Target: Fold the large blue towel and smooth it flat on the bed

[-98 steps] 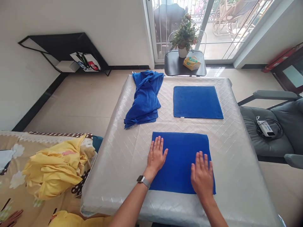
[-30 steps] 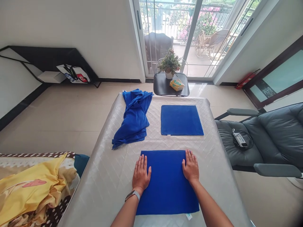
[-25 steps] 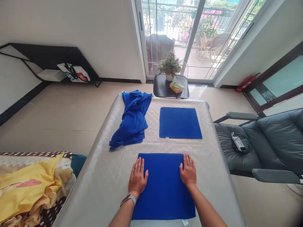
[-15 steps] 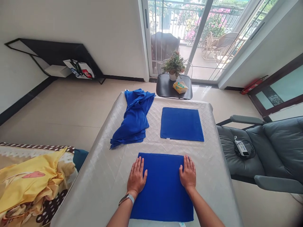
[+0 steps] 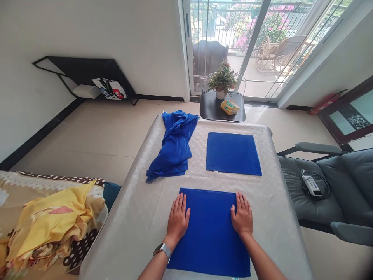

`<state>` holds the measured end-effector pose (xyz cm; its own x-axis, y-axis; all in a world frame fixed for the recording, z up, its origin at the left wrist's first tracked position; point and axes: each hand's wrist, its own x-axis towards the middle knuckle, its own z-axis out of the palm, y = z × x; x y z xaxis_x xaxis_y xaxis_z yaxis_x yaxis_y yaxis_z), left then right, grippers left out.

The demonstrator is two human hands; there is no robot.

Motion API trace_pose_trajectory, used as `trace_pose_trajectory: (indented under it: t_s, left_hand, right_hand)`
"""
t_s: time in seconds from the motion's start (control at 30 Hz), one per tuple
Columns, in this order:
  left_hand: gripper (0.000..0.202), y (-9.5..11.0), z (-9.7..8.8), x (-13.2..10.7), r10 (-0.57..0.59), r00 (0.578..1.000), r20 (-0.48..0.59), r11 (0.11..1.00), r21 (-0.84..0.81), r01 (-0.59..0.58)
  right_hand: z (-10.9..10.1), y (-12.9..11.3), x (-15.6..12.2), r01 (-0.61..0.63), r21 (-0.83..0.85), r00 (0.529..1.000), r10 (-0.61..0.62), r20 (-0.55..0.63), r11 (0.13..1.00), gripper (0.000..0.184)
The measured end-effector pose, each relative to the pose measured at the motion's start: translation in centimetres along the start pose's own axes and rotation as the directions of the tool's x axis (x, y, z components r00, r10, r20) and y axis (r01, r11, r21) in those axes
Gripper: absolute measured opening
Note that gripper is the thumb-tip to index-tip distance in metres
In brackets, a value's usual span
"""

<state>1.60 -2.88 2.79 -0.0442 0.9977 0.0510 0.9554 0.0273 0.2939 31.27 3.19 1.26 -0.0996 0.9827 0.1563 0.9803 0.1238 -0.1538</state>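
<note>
A folded blue towel (image 5: 210, 233) lies flat near the front edge of the quilted table (image 5: 140, 217). My left hand (image 5: 178, 219) rests flat on its left edge, fingers stretched out. My right hand (image 5: 242, 217) lies flat on its right edge, fingers also stretched. Neither hand holds anything. A second folded blue towel (image 5: 232, 153) lies farther back on the right. A heap of unfolded blue towels (image 5: 175, 146) sits at the back left of the table.
A small black side table (image 5: 214, 111) beyond the far edge carries a potted plant (image 5: 223, 79) and a tissue pack (image 5: 230, 107). A grey armchair (image 5: 335, 186) with a power adapter (image 5: 311, 184) stands at the right. Yellow cloth (image 5: 49, 217) lies on a patterned surface left.
Over the last seconds both hands slid from the middle of the near towel out to its left and right edges. Since half a second ago only the camera has shifted slightly.
</note>
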Motion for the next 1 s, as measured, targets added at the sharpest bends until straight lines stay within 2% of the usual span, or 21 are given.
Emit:
trace_pose_trajectory:
  t_s: [0.13,0.23,0.33,0.4,0.53,0.73,0.8,0.87,0.93,1.0]
  left_hand:
    - [0.065,-0.1,-1.2,1.3,0.003,1.0,-0.006,1.0,-0.005,-0.003]
    - [0.065,-0.5,-1.7,3.2,0.111,0.994,0.007,0.994,-0.011,-0.111]
    - [0.066,-1.7,-1.3,4.8,0.243,0.969,0.05,0.97,-0.012,-0.242]
    - [0.066,-2.7,-0.9,5.3,0.289,0.954,0.077,0.957,0.0,-0.29]
    - [0.066,-4.4,-0.6,5.3,0.279,0.957,0.074,0.96,0.011,-0.28]
    - [0.065,-4.6,-0.7,5.0,0.244,0.969,0.043,0.97,-0.004,-0.244]
    - [0.065,-4.5,-0.6,5.1,0.249,0.968,0.042,0.969,-0.012,-0.249]
    - [0.065,-4.6,-0.6,5.2,0.248,0.968,0.041,0.969,-0.009,-0.248]
    - [0.065,-4.7,-0.6,5.2,0.246,0.968,0.041,0.969,0.001,-0.246]
    - [0.066,-4.8,-0.5,5.1,0.257,0.965,0.046,0.966,0.016,-0.258]
  right_hand:
    - [-0.1,0.0,0.0,-0.005,0.001,1.0,0.005,0.008,1.0,0.067]
    - [-0.2,0.0,0.0,-0.01,-0.004,1.0,0.01,0.01,1.0,0.067]
    - [-0.3,-0.1,0.1,-0.005,-0.012,1.0,0.005,0.015,1.0,0.067]
    - [-0.4,-0.1,0.1,-0.001,-0.018,1.0,0.001,0.018,1.0,0.066]
    - [-0.5,-0.3,0.1,-0.008,-0.03,1.0,0.009,0.029,1.0,0.066]
    - [-1.3,-0.6,0.0,0.004,-0.057,0.998,0.0,0.059,0.998,0.063]
    - [-1.7,-2.3,0.1,-0.017,-0.056,0.999,0.019,0.037,0.998,0.063]
    - [-1.9,-5.4,0.3,0.015,-0.012,0.999,-0.014,0.033,1.0,0.063]
    - [-1.7,-9.6,0.5,0.129,0.079,0.989,-0.133,0.056,0.988,0.063]
    - [-1.1,-13.9,0.6,0.251,0.182,0.959,-0.27,0.086,0.951,0.063]
